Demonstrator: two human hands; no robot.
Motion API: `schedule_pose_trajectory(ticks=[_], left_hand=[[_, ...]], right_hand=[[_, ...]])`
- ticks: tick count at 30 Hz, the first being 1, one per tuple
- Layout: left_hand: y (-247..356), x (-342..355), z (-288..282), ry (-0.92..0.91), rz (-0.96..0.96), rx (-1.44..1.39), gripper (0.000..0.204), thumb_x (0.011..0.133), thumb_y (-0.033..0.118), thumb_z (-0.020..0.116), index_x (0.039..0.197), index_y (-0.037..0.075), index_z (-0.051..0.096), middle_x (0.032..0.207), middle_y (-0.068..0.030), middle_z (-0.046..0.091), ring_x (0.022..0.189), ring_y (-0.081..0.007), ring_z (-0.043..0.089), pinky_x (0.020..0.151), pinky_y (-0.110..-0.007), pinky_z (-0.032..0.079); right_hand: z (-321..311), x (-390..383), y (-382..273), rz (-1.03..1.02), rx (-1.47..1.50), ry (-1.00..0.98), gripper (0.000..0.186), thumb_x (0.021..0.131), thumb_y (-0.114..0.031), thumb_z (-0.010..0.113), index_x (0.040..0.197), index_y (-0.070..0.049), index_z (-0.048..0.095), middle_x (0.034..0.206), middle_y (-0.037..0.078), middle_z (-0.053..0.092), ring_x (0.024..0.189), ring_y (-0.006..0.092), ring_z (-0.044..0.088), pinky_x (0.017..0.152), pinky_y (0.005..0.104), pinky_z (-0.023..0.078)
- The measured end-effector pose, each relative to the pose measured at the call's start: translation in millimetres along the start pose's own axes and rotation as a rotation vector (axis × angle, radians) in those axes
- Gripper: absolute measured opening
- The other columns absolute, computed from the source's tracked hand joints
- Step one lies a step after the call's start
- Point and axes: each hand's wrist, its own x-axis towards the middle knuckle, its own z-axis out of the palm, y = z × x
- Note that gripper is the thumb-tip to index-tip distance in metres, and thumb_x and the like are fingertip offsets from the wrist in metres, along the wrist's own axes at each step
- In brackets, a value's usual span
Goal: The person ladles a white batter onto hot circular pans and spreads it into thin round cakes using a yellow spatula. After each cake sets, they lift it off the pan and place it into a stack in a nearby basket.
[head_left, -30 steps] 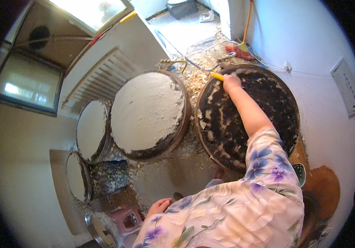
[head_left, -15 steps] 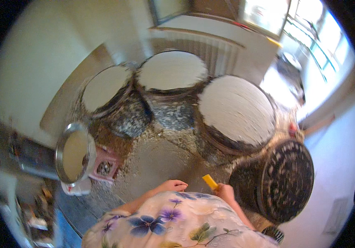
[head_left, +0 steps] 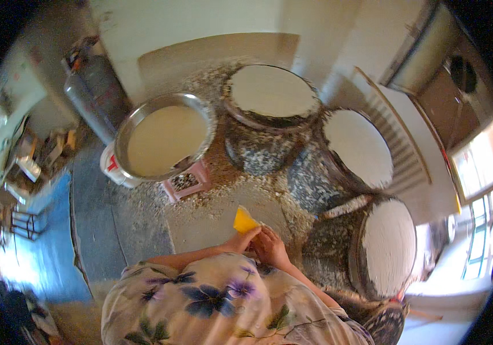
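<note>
In front of my body both hands meet around a small yellow scraper (head_left: 244, 219), whose blade sticks up and away from me. My left hand (head_left: 239, 241) is closed at its lower end. My right hand (head_left: 270, 247) has its fingers curled in against the same end, partly hiding the grip. Batter or dough, pale and smooth, coats the tops of three round dark griddles: the far griddle (head_left: 272, 92), the middle griddle (head_left: 358, 149) and the right griddle (head_left: 390, 250). A wide metal basin (head_left: 199, 108) of beige batter stands to the left.
Beneath the basin are a white bucket (head_left: 121, 169) and a pink plastic stool (head_left: 200, 179). Pale crumbs litter the floor (head_left: 218, 201) around the griddle bases. A grey cylinder (head_left: 88, 103) leans behind the basin. A dark mottled round lid (head_left: 387, 325) is low at the right.
My view has turned left, so the basin and griddles shift rightward in the picture. The scraper was in my right hand, apart from my left; now my hands are together on it.
</note>
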Motion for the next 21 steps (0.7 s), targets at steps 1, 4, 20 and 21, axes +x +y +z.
schedule_pose_trajectory(ticks=[1, 4, 20, 21], left_hand=[[4, -4, -15, 0.061, 0.080, -0.107, 0.033, 0.086, 0.034, 0.046, 0.106, 0.008, 0.054, 0.093, -0.0040, 0.059, 0.082, -0.0157, 0.055, 0.075, -0.031, 0.045], [25, -24, -69, 0.322, 0.028, -0.169, 0.036, 0.085, 0.031, 0.045, 0.108, 0.005, 0.051, 0.098, -0.0078, 0.059, 0.087, -0.0207, 0.057, 0.078, -0.035, 0.045], [122, -82, -290, 0.702, 0.345, -0.919, 0.046, 0.073, 0.041, 0.058, 0.107, 0.010, 0.049, 0.095, -0.0097, 0.057, 0.082, -0.0252, 0.056, 0.069, -0.037, 0.049], [123, -70, -290, 0.746, 0.252, -0.991, 0.049, 0.070, 0.040, 0.063, 0.106, 0.010, 0.050, 0.091, -0.0094, 0.058, 0.079, -0.0256, 0.055, 0.067, -0.038, 0.049]], right_hand=[[3, 14, -1, -0.030, 0.070, -0.009, 0.027, 0.072, -0.008, 0.056, 0.099, -0.006, 0.057, 0.099, 0.014, 0.059, 0.098, 0.0312, 0.053, 0.083, 0.0382, 0.044], [16, 44, 12, -0.006, 0.165, -0.064, 0.020, 0.072, -0.009, 0.056, 0.091, -0.007, 0.060, 0.097, 0.012, 0.060, 0.094, 0.0296, 0.055, 0.082, 0.0359, 0.045], [161, 253, 183, 0.299, 0.306, -0.627, 0.027, 0.082, -0.029, 0.046, 0.076, -0.005, 0.059, 0.074, 0.006, 0.060, 0.062, 0.0167, 0.057, 0.053, 0.0300, 0.044], [173, 267, 187, 0.361, 0.365, -0.692, 0.026, 0.081, -0.029, 0.045, 0.079, -0.007, 0.060, 0.078, 0.006, 0.061, 0.066, 0.0192, 0.059, 0.055, 0.0333, 0.045]])
